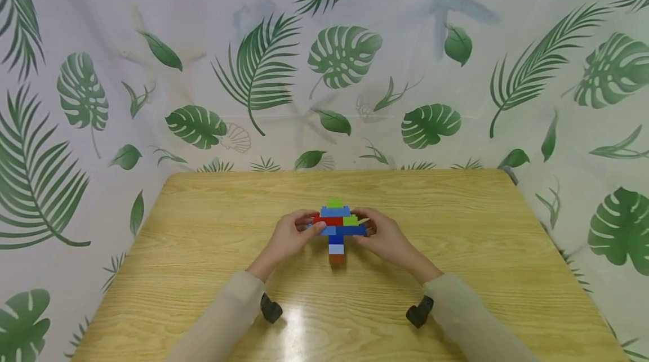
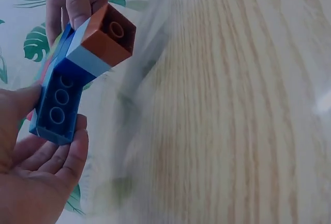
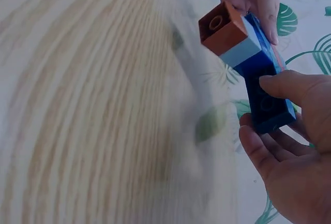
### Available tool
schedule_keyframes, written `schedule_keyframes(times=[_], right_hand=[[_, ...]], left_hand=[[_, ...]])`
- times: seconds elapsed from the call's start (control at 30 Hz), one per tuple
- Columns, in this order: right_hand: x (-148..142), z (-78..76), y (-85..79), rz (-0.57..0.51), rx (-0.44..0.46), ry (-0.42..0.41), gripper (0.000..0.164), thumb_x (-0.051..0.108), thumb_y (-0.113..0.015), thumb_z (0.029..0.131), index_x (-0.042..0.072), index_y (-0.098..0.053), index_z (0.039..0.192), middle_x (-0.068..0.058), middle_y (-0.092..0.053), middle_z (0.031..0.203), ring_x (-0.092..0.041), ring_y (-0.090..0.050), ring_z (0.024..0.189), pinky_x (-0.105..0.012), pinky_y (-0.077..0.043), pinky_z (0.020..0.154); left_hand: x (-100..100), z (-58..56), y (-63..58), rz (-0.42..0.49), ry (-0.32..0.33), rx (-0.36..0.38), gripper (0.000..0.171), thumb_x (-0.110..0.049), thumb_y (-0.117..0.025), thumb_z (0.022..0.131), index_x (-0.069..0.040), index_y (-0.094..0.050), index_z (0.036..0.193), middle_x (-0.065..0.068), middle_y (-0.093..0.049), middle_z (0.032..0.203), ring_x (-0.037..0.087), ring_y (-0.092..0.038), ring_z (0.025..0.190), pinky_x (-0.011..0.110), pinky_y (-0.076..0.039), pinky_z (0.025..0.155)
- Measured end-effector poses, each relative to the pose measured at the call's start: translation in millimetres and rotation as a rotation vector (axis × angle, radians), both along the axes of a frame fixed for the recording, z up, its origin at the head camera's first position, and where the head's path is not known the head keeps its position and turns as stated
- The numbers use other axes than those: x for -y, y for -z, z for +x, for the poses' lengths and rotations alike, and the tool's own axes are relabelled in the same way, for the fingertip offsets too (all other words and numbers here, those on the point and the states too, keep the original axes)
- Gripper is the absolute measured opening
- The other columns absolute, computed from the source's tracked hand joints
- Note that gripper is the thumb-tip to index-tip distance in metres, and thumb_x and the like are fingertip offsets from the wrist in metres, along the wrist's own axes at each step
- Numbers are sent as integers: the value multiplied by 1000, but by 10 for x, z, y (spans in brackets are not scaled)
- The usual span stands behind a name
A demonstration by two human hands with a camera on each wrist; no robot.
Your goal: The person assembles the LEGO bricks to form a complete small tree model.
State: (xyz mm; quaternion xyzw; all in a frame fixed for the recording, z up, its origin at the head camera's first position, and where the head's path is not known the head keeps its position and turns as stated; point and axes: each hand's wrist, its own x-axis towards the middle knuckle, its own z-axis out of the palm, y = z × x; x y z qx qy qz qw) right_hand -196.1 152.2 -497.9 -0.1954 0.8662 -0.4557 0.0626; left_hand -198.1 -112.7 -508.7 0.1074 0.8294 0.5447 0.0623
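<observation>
Between both hands is a model of joined toy building bricks, a tree-like stack. Its narrow stem runs from an orange brick through a white brick to a blue one. Wider layers follow: light and dark blue, then red with lime green, a blue brick, and a lime green brick at the far end. The left hand grips the left end of the wide layers, thumb on the near side. Opposite it, the right hand holds the dark blue end. Hollow undersides show in both wrist views.
A wooden table lies under the hands. Behind it and along both sides hangs a white curtain with green leaf prints. Small black devices sit at the cuffs of the beige sleeves.
</observation>
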Motion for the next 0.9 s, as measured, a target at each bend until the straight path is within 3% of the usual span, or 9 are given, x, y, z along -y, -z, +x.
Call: schedule_keyframes(times=[0.27,0.47,0.67,0.9], right_hand=[[-80,-172,200,104,8,0,54,21,-76,99,6,-59,148,-17,-64,141,-32,-63,120,-51,-55,101],[-110,-229,301,179,-15,-24,55,25,-76,99,3,-61,147,-16,-65,124,-26,-60,106,-42,-52,91],[-106,-232,325,181,39,-29,61,30,-75,100,3,-57,151,-12,-62,120,-20,-51,96,-33,-44,83],[-141,-262,312,184,42,-78,63,32,-72,101,1,-53,153,-12,-61,117,-19,-51,95,-33,-44,83]], left_hand=[[-4,-121,127,-106,99,31,54,-33,-75,100,-12,-59,147,13,-70,132,26,-70,112,39,-60,92],[15,-174,233,-192,128,7,53,-39,-73,100,-9,-63,144,9,-68,128,19,-61,104,37,-54,92],[39,-196,247,-240,143,-30,51,-36,-73,101,-6,-65,141,10,-66,118,20,-54,96,35,-48,87],[33,-202,214,-252,148,-23,49,-32,-74,100,-4,-66,140,10,-68,115,19,-53,94,33,-48,84]])
